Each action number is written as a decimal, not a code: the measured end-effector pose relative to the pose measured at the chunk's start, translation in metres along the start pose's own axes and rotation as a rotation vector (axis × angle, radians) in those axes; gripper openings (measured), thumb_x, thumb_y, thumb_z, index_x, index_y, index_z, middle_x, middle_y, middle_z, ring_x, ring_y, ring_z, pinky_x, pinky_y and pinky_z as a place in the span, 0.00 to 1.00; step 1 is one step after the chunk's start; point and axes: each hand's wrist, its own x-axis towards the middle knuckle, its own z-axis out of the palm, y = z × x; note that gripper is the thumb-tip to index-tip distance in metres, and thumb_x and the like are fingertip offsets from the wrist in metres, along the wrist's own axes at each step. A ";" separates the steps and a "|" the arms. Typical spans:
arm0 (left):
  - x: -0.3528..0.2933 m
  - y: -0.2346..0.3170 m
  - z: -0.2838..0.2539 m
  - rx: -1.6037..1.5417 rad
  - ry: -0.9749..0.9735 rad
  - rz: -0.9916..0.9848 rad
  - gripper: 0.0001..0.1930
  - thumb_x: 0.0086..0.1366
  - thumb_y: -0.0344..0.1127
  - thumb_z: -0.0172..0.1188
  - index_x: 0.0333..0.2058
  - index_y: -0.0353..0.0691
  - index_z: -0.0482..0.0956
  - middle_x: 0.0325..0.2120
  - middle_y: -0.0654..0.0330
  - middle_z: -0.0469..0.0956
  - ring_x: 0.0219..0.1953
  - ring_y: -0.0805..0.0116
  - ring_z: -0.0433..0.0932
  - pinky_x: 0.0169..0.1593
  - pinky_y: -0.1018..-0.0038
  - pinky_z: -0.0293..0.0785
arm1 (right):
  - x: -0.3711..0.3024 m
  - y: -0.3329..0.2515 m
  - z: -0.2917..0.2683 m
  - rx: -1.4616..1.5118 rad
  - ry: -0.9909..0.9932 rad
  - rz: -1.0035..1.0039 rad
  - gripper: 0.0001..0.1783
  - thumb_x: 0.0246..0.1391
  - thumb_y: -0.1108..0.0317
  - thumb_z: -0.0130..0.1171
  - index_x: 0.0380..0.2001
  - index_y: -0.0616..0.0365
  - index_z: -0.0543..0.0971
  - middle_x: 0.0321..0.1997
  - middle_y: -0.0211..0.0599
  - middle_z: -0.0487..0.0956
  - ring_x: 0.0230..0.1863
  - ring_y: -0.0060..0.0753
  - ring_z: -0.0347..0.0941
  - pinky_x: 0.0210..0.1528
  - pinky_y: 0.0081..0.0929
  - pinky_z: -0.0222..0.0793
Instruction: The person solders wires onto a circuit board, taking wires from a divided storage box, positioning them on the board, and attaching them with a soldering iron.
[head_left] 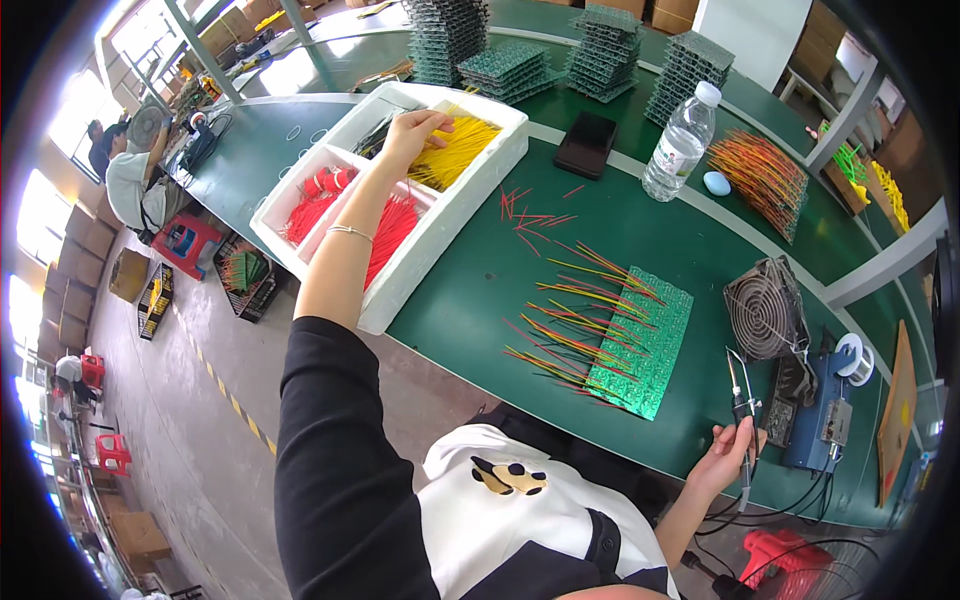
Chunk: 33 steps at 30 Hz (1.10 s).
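Note:
My left hand (413,142) reaches into a white foam box (462,206), its fingers pinched at the yellow wires (468,145) in the far right compartment. A thin yellow strand shows by the fingertips; how many they hold is hard to see. My right hand (728,455) is closed round the handle of a soldering iron (741,405), which points up and away from me, with a thin solder feed tube beside its tip. Between the hands lies a green circuit board panel (648,345), with rows of red, yellow and dark wires sticking out to its left.
Loose red wires (530,215) lie beyond the panel. A phone (586,145), a water bottle (682,142) and a wired panel (760,180) stand farther back. At right are a fan (765,310) and a blue solder feeder (818,410) with cables. Panel stacks (605,50) line the back.

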 end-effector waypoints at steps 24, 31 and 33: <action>-0.002 0.001 -0.001 0.322 0.043 0.037 0.11 0.55 0.41 0.63 0.28 0.38 0.83 0.22 0.62 0.77 0.24 0.75 0.72 0.32 0.77 0.69 | 0.002 0.008 -0.007 -0.028 -0.046 -0.017 0.11 0.56 0.67 0.54 0.23 0.51 0.65 0.14 0.22 0.61 0.15 0.11 0.53 0.27 0.15 0.65; -0.001 0.003 -0.004 0.260 0.096 0.026 0.11 0.56 0.41 0.62 0.25 0.40 0.83 0.23 0.64 0.77 0.26 0.76 0.71 0.35 0.78 0.68 | 0.008 0.016 -0.015 0.012 -0.063 -0.008 0.12 0.56 0.68 0.55 0.23 0.52 0.63 0.14 0.23 0.63 0.16 0.11 0.53 0.27 0.16 0.66; 0.002 -0.001 -0.005 0.261 0.096 0.028 0.11 0.56 0.41 0.61 0.24 0.40 0.83 0.23 0.64 0.77 0.27 0.76 0.71 0.35 0.77 0.68 | 0.006 0.013 -0.010 0.010 -0.064 -0.015 0.12 0.56 0.68 0.54 0.23 0.52 0.63 0.14 0.23 0.63 0.16 0.11 0.54 0.27 0.16 0.66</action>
